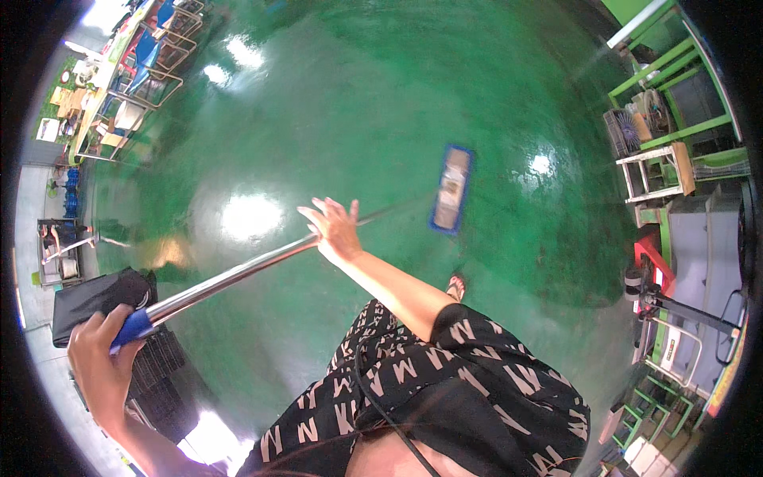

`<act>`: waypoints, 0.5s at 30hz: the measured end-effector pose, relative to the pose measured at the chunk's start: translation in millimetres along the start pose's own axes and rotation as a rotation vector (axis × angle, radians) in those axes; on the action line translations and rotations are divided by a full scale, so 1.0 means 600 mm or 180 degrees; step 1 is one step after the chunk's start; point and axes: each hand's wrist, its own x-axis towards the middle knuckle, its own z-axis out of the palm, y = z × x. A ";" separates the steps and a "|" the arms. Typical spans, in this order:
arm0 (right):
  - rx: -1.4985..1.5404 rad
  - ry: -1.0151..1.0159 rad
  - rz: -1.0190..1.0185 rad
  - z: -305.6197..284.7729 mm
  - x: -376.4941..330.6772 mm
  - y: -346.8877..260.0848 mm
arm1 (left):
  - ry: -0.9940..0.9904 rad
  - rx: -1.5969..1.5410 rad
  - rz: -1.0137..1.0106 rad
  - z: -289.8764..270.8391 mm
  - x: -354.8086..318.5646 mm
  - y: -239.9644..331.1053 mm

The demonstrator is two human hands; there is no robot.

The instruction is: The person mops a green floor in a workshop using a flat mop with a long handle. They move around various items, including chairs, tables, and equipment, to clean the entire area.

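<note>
My left hand (102, 350) is closed round the blue grip of a flat mop (238, 276) at the lower left. The mop's silver pole slants up to the right across the middle. Over that pole lies my right hand (337, 230), its fingers stretched and apart, touching the shaft without wrapping round it. Further right, the mop head (452, 189) rests flat on the green floor (342, 103); it is long and narrow, greyish on top with a blue border. The thin lower shaft is blurred.
Blue chairs (147, 52) and a cluttered table (95, 119) stand at the far left. A black bag-like object (99, 302) is near my left hand. On the right are a white frame stand (652, 175), a fan (624, 131) and a red object (656, 262). My sandalled foot (455, 288) is below the mop head.
</note>
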 end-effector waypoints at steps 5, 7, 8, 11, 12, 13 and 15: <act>0.0593 -0.0430 -0.0175 0.016 0.162 -0.055 | 0.0448 0.0244 -0.0051 -0.015 -0.003 -0.019; 0.0096 -0.0281 -0.0222 -0.015 0.213 0.030 | 0.0658 0.0066 0.0210 0.028 0.072 0.000; 0.0042 -0.0181 -0.0313 -0.029 0.220 0.059 | 0.0859 0.0032 0.0363 0.035 0.096 0.017; 0.0620 -0.0453 -0.0673 -0.003 0.221 -0.026 | 0.0624 0.0320 0.0324 -0.050 0.057 -0.005; 0.0810 -0.0504 -0.0737 -0.010 0.225 -0.042 | 0.0816 0.0407 0.0414 -0.070 0.067 -0.004; 0.0877 -0.0633 -0.0689 -0.018 0.220 -0.054 | 0.0750 0.0422 0.0466 -0.089 0.075 -0.008; 0.0521 -0.0679 -0.0481 -0.089 0.227 0.004 | 0.0970 0.0166 0.0787 -0.075 0.135 -0.019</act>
